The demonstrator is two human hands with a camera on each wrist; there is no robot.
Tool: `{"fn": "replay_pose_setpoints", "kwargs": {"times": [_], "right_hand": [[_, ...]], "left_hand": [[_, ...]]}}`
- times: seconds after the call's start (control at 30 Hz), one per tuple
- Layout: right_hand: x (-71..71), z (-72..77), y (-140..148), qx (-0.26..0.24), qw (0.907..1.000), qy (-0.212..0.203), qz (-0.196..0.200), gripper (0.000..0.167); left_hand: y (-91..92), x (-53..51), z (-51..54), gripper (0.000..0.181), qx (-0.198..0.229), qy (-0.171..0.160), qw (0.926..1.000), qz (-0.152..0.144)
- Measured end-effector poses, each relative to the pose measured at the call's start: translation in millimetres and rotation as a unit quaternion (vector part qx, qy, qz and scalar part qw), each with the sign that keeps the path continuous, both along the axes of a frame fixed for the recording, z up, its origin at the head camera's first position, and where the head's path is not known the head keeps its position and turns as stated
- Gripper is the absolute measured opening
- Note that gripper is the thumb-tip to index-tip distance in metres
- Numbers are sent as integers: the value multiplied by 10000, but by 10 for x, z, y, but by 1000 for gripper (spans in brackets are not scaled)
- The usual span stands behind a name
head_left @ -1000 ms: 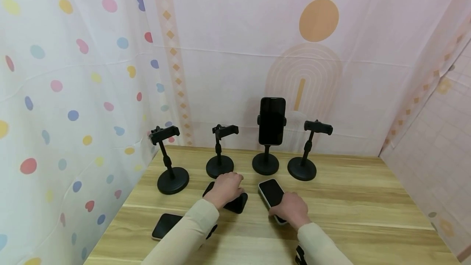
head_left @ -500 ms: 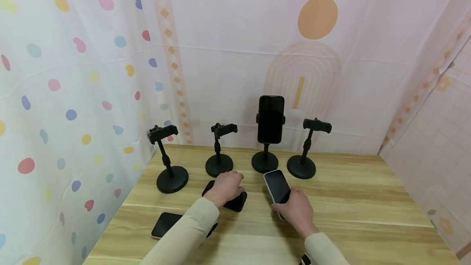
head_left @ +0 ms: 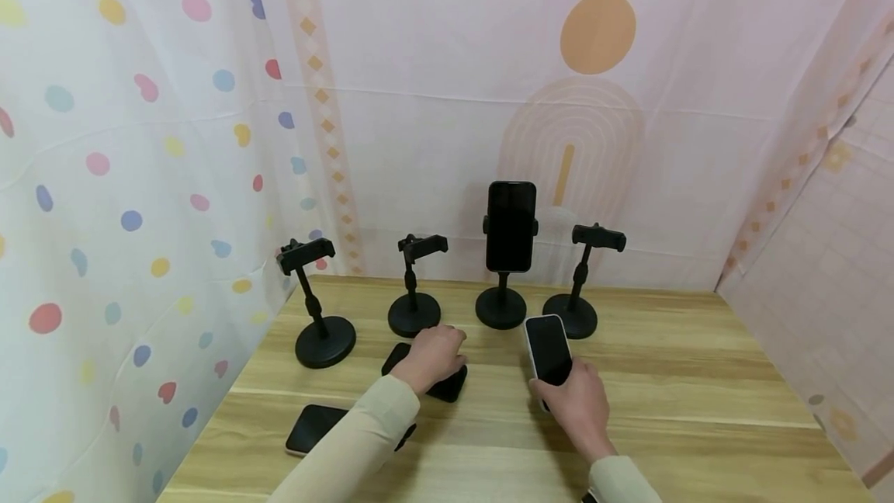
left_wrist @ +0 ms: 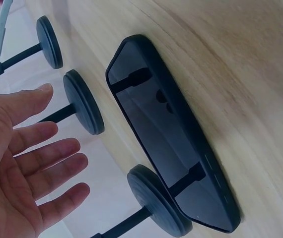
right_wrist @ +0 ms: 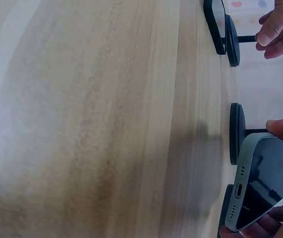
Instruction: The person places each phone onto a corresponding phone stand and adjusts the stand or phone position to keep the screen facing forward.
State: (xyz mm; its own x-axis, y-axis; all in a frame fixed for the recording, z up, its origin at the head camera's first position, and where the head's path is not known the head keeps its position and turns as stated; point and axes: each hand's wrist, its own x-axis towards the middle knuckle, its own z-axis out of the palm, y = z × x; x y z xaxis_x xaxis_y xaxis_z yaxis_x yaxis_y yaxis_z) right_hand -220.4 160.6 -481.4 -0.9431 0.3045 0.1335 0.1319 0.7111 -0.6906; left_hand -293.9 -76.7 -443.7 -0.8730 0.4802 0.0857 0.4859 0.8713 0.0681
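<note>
My right hand (head_left: 576,406) grips a pale-edged smartphone (head_left: 548,349) by its lower part, screen up. In the right wrist view the phone (right_wrist: 268,181) is off the table, thumb on one edge and fingers on the other. My left hand (head_left: 431,355) hovers over a black-cased smartphone (head_left: 447,388) lying flat. Its fingers are relaxed and hold nothing, apart from that phone (left_wrist: 156,129) in the left wrist view. Another smartphone (head_left: 312,427) lies at the left, partly hidden by my left sleeve.
Several black phone stands line the back: a far-left stand (head_left: 325,341), another stand (head_left: 414,313), a stand (head_left: 501,307) bearing an upright smartphone (head_left: 511,227), and a right stand (head_left: 580,274). Patterned curtains (head_left: 391,138) hang behind the wooden table (head_left: 698,379).
My right hand has raised the pale-edged phone off the table and carried it rightward and forward toward the right stand. My left hand stays nearly still over the black phone.
</note>
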Motion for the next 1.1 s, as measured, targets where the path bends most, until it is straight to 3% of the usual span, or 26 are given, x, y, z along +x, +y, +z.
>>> {"fn": "replay_pose_setpoints", "kwargs": {"times": [0.3,0.6,0.87,1.1], "right_hand": [[10,-16,47,-92,9996,-43,-248,79],[18,11,66,-334,9981,168,-489,68],[-1,58,91,-414,9947,709,-612,53],[-10,90,105,-468,9920,925,-725,57]], "left_hand": [[58,10,19,29,-139,33,9999,-24],[155,-20,80,30,-213,230,9993,-207],[264,-32,209,21,-123,408,9980,-467],[375,-49,286,27,-157,411,9974,-563]]}}
